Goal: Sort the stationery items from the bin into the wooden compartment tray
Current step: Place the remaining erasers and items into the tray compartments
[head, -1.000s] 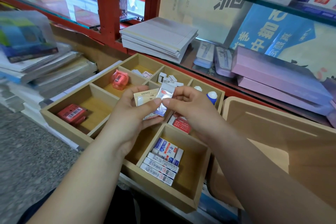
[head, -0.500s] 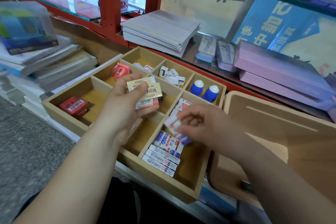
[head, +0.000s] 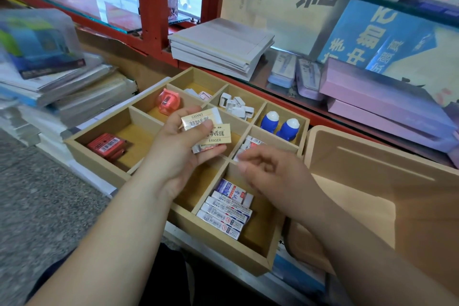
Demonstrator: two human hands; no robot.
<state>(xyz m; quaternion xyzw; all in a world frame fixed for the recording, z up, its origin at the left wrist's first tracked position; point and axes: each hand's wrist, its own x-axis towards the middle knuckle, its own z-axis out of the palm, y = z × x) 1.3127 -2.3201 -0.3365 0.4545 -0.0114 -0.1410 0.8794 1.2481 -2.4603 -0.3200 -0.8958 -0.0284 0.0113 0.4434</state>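
The wooden compartment tray [head: 224, 252] lies in front of me. My left hand [head: 177, 159] hovers over its middle, shut on a few cream erasers [head: 207, 129] marked ERASER, with a wrapped red-white one beneath them. My right hand [head: 272, 172] floats over the front right compartment with its fingers loosely curled and nothing in them. Under it lies a row of white-and-blue erasers [head: 228, 208]. The light wooden bin [head: 372, 176] stands at the right, its inside mostly hidden by my right arm.
Other compartments hold a red boxed item [head: 106, 146], a pink sharpener [head: 169, 102], small white pieces [head: 237, 105], two blue-and-white bottles [head: 282, 124] and red-white erasers [head: 252, 143]. Notebook stacks [head: 218, 45] and pink boxes [head: 382, 99] sit behind; book piles [head: 62, 87] stand left.
My right hand took a white-and-blue eraser from my left hand, carried it down to the front right compartment and let it go. My left hand stays put with the cream erasers.
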